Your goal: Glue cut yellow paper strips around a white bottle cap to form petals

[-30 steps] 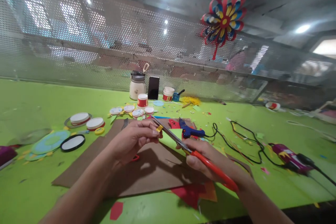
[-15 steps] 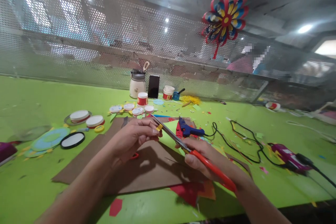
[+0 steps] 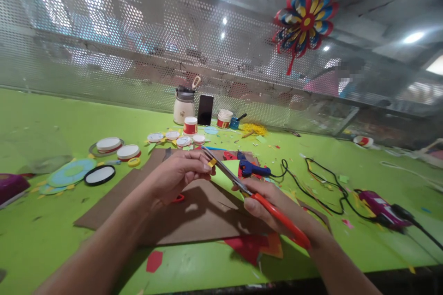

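Observation:
My left hand [image 3: 185,168] pinches a small yellow piece of paper [image 3: 212,162] between thumb and fingers. In my right hand [image 3: 268,203] are scissors with red handles [image 3: 282,219]; their metal blades point up and left, right beside the yellow piece. Whether the blades touch it I cannot tell. Beneath both hands lies a brown cardboard sheet [image 3: 166,228]. A red loop [image 3: 178,198] shows under my left wrist. Just beyond my right hand rests a blue glue gun [image 3: 254,169], near a light green sheet [image 3: 228,170].
Red paper scraps [image 3: 154,261] lie at the front. White lids [image 3: 128,152] and a blue paper flower [image 3: 72,173] are left. A jug [image 3: 184,108], a phone [image 3: 205,110] and tubs [image 3: 224,118] stand behind. A black cord runs right to a purple device [image 3: 382,207].
The view has tilted and shifted slightly, so the background sits a little to the right. Both hands keep their holds, with the scissor blades still beside the yellow piece.

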